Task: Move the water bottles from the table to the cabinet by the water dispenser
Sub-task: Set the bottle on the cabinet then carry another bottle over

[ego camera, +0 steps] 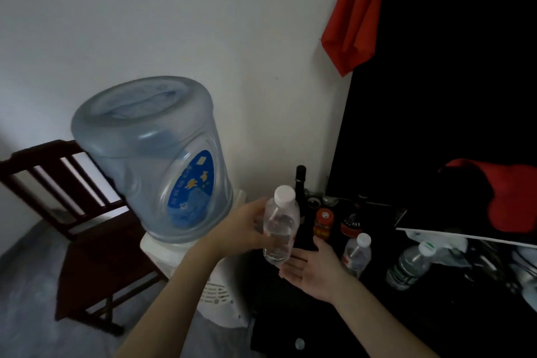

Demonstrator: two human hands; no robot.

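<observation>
Right hand [312,273] flat, palm-up under clear water bottle [280,229]; left hand [247,227] grips its side above dark cabinet [334,314]. Risk: knocking the crowded wine bottle [302,212] setting down.

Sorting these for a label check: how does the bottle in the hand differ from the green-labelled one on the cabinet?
The held bottle is clear and label-free on the side shown, gripped by the left hand; the green-labelled bottle looks darker, touched by no hand. Both have white caps.
</observation>
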